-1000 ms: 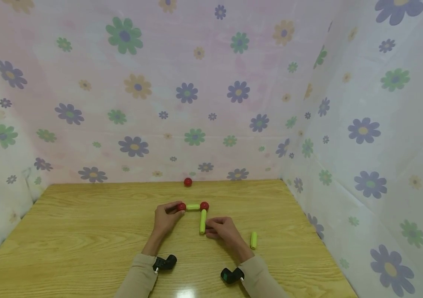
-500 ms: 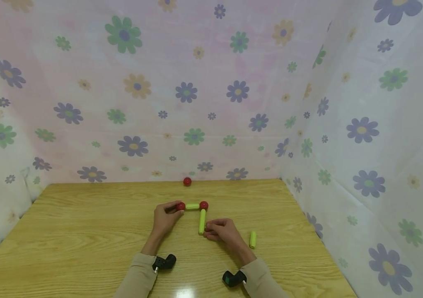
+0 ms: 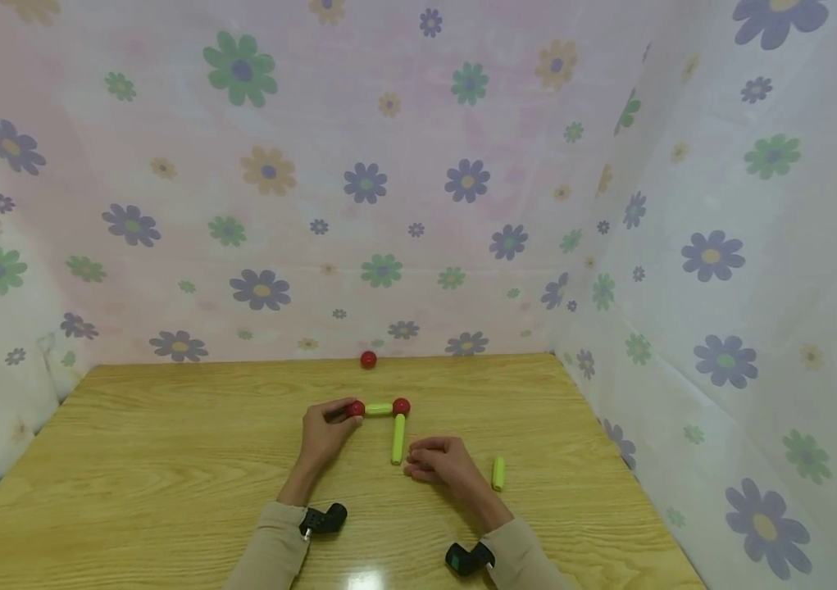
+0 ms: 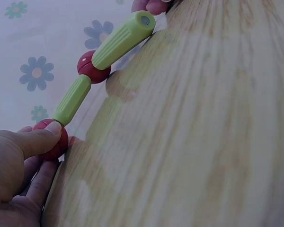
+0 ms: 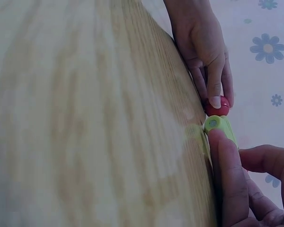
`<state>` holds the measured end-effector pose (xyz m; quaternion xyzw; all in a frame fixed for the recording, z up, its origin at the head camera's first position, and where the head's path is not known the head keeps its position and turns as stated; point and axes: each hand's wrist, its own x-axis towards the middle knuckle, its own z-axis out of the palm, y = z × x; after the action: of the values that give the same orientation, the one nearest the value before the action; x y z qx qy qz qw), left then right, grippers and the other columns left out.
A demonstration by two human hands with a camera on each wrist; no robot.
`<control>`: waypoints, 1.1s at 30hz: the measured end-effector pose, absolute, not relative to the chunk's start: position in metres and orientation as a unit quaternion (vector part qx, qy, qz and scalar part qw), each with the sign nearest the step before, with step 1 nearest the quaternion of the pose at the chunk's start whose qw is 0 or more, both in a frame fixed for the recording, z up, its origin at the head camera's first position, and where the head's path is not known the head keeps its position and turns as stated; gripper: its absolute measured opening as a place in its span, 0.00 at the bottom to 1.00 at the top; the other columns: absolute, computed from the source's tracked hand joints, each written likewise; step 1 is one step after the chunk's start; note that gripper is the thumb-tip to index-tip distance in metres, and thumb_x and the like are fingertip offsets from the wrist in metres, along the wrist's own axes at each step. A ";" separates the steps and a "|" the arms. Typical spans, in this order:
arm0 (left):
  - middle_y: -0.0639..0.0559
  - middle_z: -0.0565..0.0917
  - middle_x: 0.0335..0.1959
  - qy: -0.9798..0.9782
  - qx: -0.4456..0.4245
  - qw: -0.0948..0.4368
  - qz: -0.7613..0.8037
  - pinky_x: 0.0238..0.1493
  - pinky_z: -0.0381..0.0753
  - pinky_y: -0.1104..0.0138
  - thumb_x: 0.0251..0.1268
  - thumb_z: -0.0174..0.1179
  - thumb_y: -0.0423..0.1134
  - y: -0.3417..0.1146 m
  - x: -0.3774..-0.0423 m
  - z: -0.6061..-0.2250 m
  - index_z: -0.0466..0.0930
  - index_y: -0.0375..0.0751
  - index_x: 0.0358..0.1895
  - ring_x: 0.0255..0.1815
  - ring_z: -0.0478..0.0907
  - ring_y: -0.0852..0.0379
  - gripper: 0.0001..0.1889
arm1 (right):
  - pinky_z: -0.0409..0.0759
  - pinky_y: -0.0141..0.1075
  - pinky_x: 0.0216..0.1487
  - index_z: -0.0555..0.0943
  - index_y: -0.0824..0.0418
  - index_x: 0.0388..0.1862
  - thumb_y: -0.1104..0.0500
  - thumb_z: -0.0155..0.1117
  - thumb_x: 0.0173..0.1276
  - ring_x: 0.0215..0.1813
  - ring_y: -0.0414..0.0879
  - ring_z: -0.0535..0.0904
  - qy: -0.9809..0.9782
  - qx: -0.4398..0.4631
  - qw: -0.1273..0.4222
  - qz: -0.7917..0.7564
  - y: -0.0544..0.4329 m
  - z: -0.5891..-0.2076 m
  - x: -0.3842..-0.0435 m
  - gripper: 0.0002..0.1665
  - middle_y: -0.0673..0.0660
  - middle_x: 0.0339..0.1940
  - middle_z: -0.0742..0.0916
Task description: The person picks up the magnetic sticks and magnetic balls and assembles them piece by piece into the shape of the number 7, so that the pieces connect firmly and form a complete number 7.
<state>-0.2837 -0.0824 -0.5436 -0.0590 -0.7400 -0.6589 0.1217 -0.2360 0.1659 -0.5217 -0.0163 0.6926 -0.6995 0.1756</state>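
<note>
My left hand (image 3: 325, 436) pinches a red ball (image 3: 357, 409) between thumb and fingers. A short yellow-green rod (image 3: 379, 409) joins that ball to a second red ball (image 3: 402, 406). From the second ball a longer yellow-green rod (image 3: 398, 441) points toward me; its near end shows a round grey spot in the left wrist view. My right hand (image 3: 443, 463) is just right of that rod's near end, fingers loosely bent, with a small gap in the head view. In the right wrist view its fingers (image 5: 233, 175) hide part of the rod.
Another yellow-green rod (image 3: 498, 474) lies alone to the right of my right hand. A third red ball (image 3: 368, 360) sits at the back edge of the wooden table (image 3: 189, 459). Flowered cloth (image 3: 285, 205) hangs behind and on both sides.
My right hand has drawn slightly back from the longer rod, opening a small gap. My left hand keeps its pinch on the red ball. The head view has shifted a little.
</note>
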 end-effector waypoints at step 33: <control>0.24 0.83 0.53 -0.741 -0.075 0.118 -0.657 0.58 0.82 0.48 0.60 0.69 0.22 -0.082 -0.273 -0.527 0.81 0.19 0.54 0.58 0.81 0.30 0.19 | 0.88 0.43 0.39 0.76 0.77 0.63 0.60 0.56 0.80 0.40 0.55 0.85 0.801 -0.096 0.150 -0.572 0.246 -0.478 -0.222 0.23 0.71 0.49 0.86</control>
<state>-0.2727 -0.0823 -0.5271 -0.0748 -0.7410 -0.6568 0.1183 -0.2223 0.2455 -0.4785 -0.0957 0.8008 -0.5718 0.1503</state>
